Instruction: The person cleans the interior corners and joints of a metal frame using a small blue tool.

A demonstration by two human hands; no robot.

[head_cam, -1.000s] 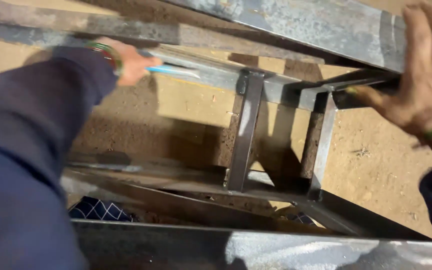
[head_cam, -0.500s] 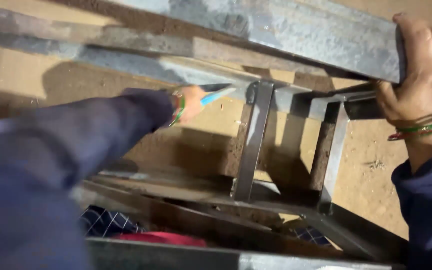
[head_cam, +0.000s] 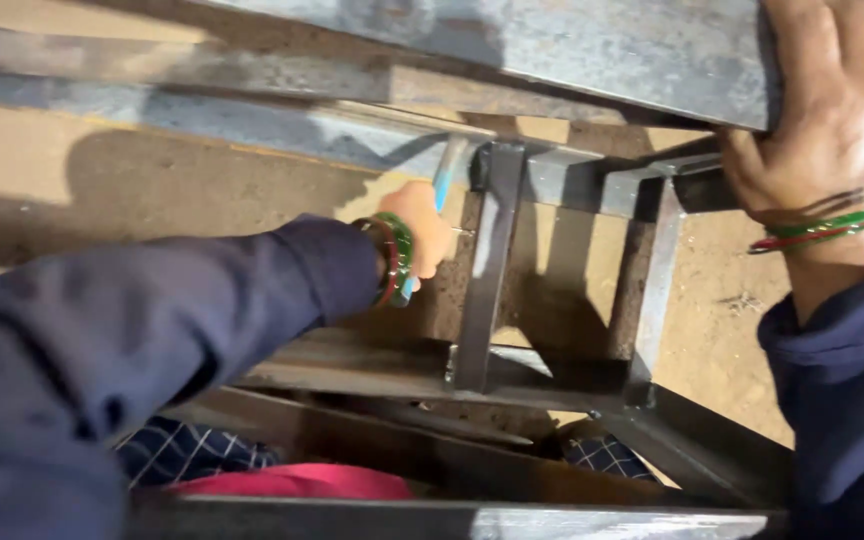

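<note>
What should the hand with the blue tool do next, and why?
Probably slide the tip of the blue-handled tool a little along the joint where the upright bar meets the grey steel beam. The left hand already holds it against that corner, and the right hand grips the upper beam, apparently steadying the frame. What kind of tool it is cannot be told.

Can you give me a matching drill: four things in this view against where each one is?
Things:
1. left hand
2. right hand
3. blue tool
4. checked cloth

Places:
A. low, under the frame's near bar
B. gripped, tip at the joint of rail and upright
C. on the upper steel beam, right side
D. mid-frame, wrapped round the tool

Pairs: 1-D, 2-C, 3-B, 4-A
</note>
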